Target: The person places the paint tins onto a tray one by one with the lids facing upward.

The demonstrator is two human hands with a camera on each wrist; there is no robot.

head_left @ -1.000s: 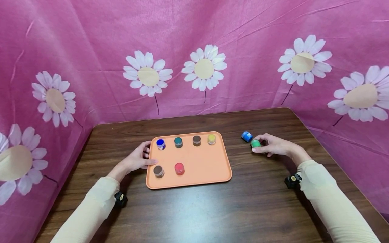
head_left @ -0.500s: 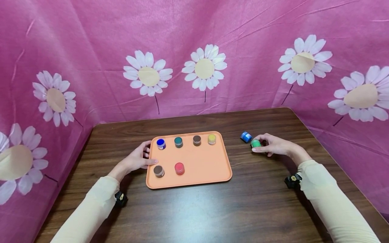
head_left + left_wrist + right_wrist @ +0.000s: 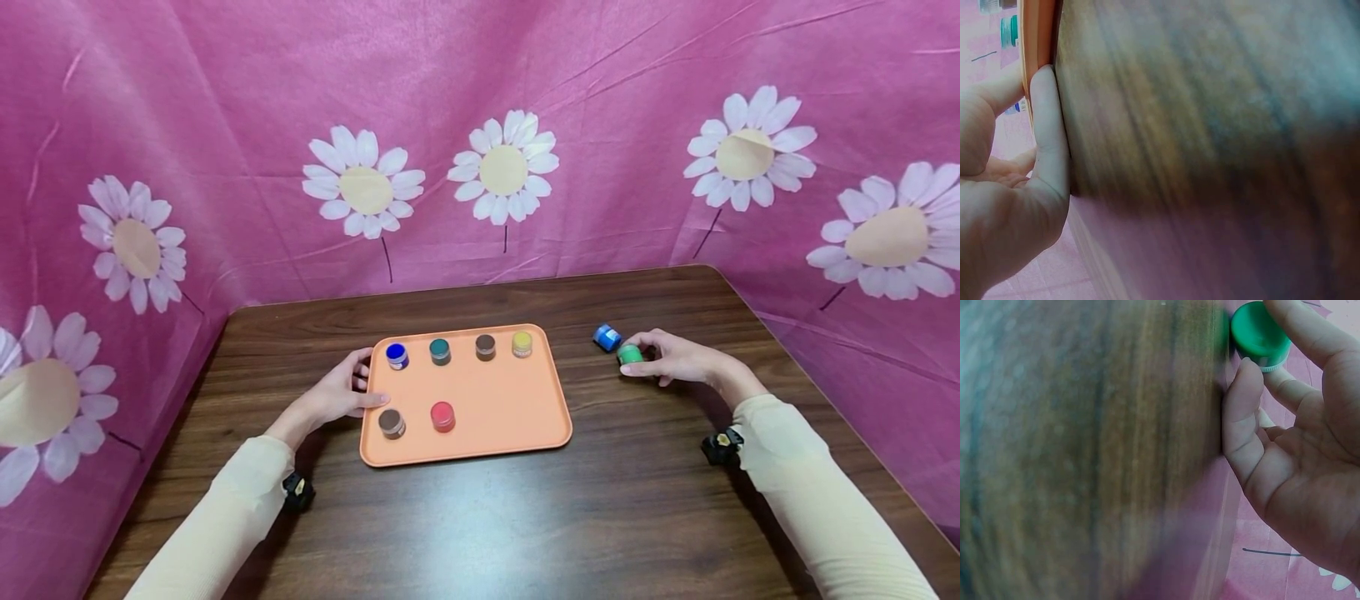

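At the table's right side my right hand [image 3: 671,357] holds a small paint jar with a green lid [image 3: 630,354] between thumb and fingers. In the right wrist view, the round face of that green lid [image 3: 1260,334] is turned to the camera, with fingertips at its edge. Just beyond it, a blue paint jar [image 3: 607,337] lies on its side. My left hand [image 3: 341,390] grips the left edge of an orange tray [image 3: 510,392], thumb over the rim. In the left wrist view, fingers of the left hand [image 3: 1007,206] press along the tray's side.
Along the tray's far side stand a dark blue jar [image 3: 397,356], a teal jar [image 3: 439,352], a brown jar [image 3: 485,347] and a yellow jar [image 3: 522,344]. Nearer are another brown jar [image 3: 392,423] and a red jar [image 3: 443,416]. A pink flowered cloth [image 3: 600,125] hangs behind the wooden table [image 3: 480,525].
The blue jar has rolled very slightly to the left beside the green one. Both hands and the tray stay almost where they were.
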